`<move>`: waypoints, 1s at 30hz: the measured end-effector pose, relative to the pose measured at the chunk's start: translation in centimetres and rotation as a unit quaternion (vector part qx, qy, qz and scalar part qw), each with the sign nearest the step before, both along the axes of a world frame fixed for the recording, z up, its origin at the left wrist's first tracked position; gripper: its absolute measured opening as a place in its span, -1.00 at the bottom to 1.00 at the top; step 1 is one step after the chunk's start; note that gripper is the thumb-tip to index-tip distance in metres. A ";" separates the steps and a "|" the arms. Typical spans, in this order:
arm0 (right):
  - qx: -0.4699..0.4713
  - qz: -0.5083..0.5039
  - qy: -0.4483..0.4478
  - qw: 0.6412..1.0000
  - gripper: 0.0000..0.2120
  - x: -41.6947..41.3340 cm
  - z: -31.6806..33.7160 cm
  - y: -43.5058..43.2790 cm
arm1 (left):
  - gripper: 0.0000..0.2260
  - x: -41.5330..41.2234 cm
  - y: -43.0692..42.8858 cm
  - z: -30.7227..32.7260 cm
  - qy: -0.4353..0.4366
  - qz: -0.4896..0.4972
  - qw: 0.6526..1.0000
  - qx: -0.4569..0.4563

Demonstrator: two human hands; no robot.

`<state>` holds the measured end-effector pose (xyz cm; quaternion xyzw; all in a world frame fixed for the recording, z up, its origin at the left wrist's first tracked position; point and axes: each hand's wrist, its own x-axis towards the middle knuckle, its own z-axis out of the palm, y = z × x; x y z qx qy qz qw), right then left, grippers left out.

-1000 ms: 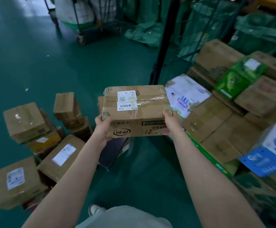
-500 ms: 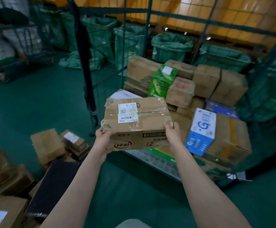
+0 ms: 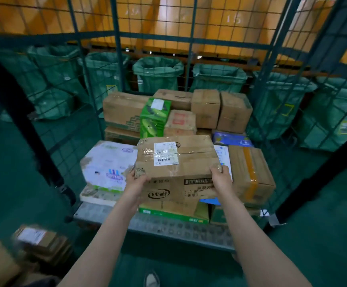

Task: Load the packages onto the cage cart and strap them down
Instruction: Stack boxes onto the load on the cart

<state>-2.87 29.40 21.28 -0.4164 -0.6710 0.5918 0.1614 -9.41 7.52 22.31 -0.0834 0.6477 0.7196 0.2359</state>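
Because the carton hangs in the air above the front of the cage cart, over packages already stacked there and touching none that I can see, the risks lie in where it comes down. To the left, the white package looks soft and dented, so a carton set half on it would probably tilt toward the open front edge and slide off onto the floor. In the middle, the low green box offers a flatter seat, but it sits lower than its neighbours, and fingers could get pinched in that gap. To the right, the yellow-taped box stands higher, and a corner resting on it would leave the load uneven and harder to strap down. As for the pose, both bare arms reach forward. The left grip clasps the carton's near left corner, thumb on top and fingers hidden beneath. The right grip clasps the near right corner the same way, so both grasp the carton and hold it roughly level.
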 end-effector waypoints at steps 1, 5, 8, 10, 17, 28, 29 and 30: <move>0.001 -0.006 -0.004 1.000 -0.67 -0.6 0.1 0.9 | -0.59 -1.0 1.0 -0.2 0.002 -0.007 1.000 -0.001; -0.013 -0.049 0.002 0.999 -0.71 -3.9 -0.2 5.5 | -0.49 -6.1 5.8 -0.4 0.005 -0.056 0.998 -0.002; -0.024 -0.084 -0.001 0.996 -0.63 -6.1 0.3 9.0 | -0.50 -10.0 9.7 -0.1 0.003 -0.097 0.995 -0.009; -0.027 -0.110 0.008 0.994 -0.57 -7.7 0.8 11.2 | -0.48 -12.6 12.5 0.3 0.011 -0.119 0.993 -0.012; -0.036 -0.176 -0.015 0.984 -0.40 -11.5 -1.7 19.2 | -0.44 -17.6 20.9 0.9 0.019 -0.185 0.982 -0.028; -0.038 -0.187 -0.073 0.979 -0.55 -15.2 -2.3 27.3 | -0.78 -24.0 31.9 -0.4 0.005 -0.214 0.975 -0.067; -0.037 -0.193 -0.069 0.978 -0.57 -15.7 -2.5 28.0 | -0.93 -24.4 32.9 -0.1 0.013 -0.223 0.972 -0.075; -0.037 -0.195 -0.069 0.978 -0.59 -16.4 -2.8 29.0 | -0.95 -25.0 34.3 -0.1 0.021 -0.232 0.969 -0.088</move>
